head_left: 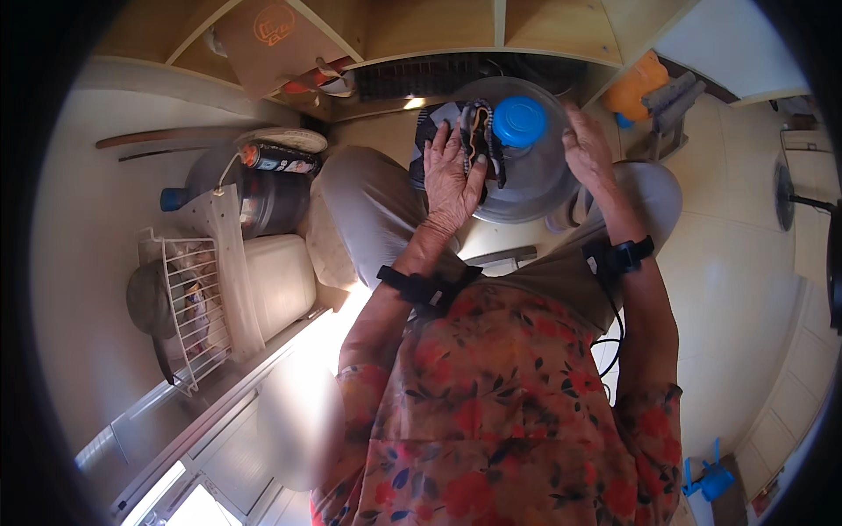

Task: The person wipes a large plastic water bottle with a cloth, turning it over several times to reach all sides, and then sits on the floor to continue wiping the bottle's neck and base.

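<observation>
Between the knees stands a large clear plastic water jug (546,177) with a blue cap (520,121). My left hand (450,164) lies on a folded dark patterned cloth (483,131), its thumb and fingers against the folds, beside the blue cap. The cloth rests partly over the left side of the jug's top and reaches towards my left knee. My right hand (587,148) is at the right side of the jug's top, fingers partly bent, with nothing seen in it; whether it touches the jug cannot be told. Both wrists wear black straps.
Wooden shelving (427,26) runs across the front. At left lie another large water jug (276,204), a spray can (283,159) and a white wire basket (197,309). An orange container (637,85) and a small grey stool-like object (672,105) stand at right, a fan (783,196) farther right.
</observation>
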Demonstrator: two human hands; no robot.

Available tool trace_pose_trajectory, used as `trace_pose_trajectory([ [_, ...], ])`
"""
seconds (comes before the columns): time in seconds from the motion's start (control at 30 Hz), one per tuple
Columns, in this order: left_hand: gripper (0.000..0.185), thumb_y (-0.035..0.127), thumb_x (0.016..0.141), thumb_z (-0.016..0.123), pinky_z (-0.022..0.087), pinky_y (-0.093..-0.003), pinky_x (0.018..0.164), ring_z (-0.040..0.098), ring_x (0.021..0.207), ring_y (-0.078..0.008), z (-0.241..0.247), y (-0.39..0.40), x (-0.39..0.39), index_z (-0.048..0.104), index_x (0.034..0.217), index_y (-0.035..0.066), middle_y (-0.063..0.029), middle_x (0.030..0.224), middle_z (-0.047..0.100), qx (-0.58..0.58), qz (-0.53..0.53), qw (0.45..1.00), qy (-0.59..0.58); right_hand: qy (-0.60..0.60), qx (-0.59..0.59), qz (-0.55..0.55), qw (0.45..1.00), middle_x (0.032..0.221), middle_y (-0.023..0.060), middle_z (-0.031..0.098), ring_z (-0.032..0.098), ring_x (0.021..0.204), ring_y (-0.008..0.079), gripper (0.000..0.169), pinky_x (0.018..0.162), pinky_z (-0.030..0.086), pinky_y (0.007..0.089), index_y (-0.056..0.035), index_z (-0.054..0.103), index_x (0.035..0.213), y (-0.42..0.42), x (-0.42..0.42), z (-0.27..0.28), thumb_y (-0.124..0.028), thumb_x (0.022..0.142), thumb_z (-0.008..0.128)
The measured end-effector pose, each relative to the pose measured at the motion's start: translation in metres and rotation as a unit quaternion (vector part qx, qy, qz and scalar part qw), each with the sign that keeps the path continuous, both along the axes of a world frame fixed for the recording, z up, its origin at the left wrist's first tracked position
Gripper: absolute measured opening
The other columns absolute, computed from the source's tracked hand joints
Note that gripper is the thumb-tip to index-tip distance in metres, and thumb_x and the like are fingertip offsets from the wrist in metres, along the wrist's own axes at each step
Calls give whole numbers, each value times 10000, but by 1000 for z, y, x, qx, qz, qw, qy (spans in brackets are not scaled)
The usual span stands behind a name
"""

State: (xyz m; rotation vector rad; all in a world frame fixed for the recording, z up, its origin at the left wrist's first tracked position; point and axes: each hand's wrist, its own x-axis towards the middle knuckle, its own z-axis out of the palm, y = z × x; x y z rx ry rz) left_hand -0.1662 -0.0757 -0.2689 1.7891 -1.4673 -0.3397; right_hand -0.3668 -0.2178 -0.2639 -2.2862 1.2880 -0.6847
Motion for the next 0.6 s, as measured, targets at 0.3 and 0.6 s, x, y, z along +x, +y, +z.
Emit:
trace_pose_trajectory([
  [0.3,533,297,852,548,280,-450,1087,388,1303,-282,13,-59,26,495,1340,90,-64,1369,485,83,-7,995,-49,-12,-135,-38,990,1311,213,494,478,1169,396,421,979,405,441,-120,517,1299,23,34,-14,-131,879,511],
  [0.6,569,333,873,492,229,-514,1096,337,1330,-337,-6,-50,23,435,1360,45,-130,1430,405,5,-14,996,-84,-14,-139,-40,989,1323,201,499,475,1189,383,401,990,392,434,-141,521,1303,24,36,-13,-190,905,515],
])
